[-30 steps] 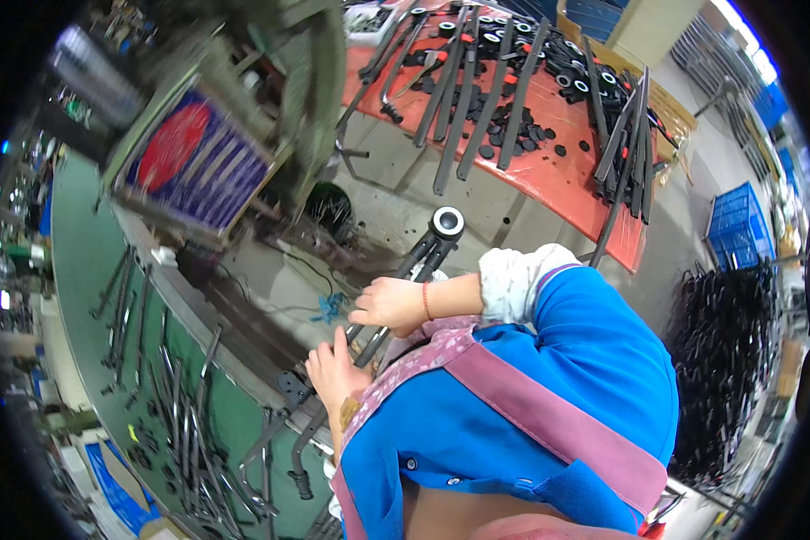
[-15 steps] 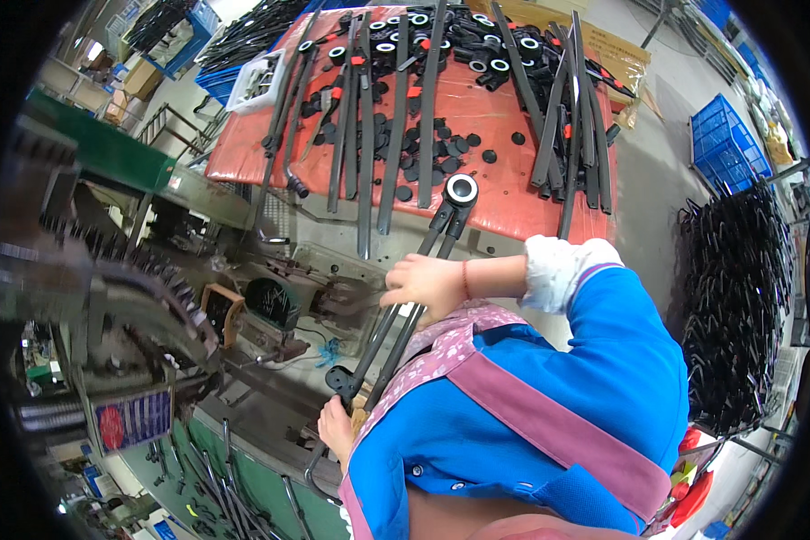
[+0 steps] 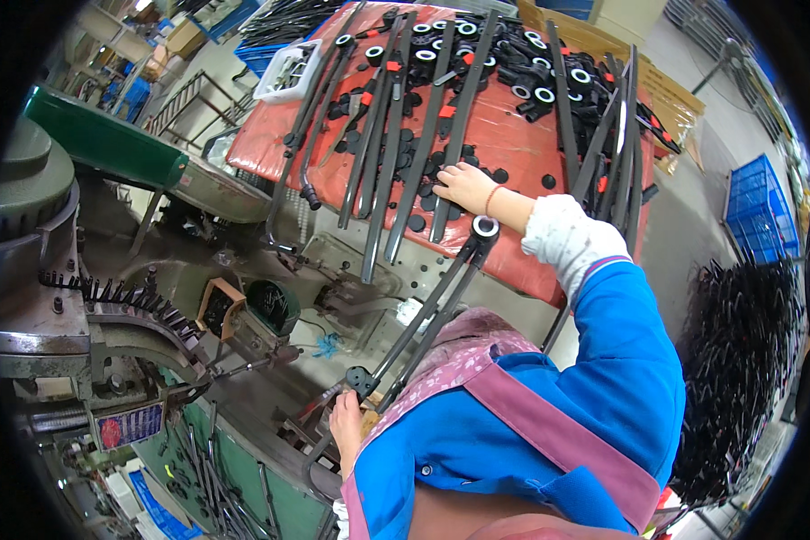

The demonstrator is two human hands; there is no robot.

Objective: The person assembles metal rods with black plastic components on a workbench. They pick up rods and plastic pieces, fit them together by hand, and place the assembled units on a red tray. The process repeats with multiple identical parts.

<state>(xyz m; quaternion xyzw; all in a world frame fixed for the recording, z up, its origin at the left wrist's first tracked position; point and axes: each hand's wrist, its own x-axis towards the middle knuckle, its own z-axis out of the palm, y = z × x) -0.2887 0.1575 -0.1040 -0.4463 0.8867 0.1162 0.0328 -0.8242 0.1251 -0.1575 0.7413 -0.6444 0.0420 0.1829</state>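
Red-topped table (image 3: pixel 531 268), one; black frame (image 3: pixel 429 311), one. One left hand (image 3: pixel 346 425), curled at frame's foot; one right hand (image 3: pixel 466 187), shifted from frame to table, half-open; holds unclear.

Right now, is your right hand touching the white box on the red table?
Apart. The head view shows it: black bars and red table lie plainly between the right hand and the white box.

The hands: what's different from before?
The right hand let go of the black tube frame and reached forward over a dark strip on the red table. The left hand moved down to the frame's lower joint. The frame stays by the pink apron.
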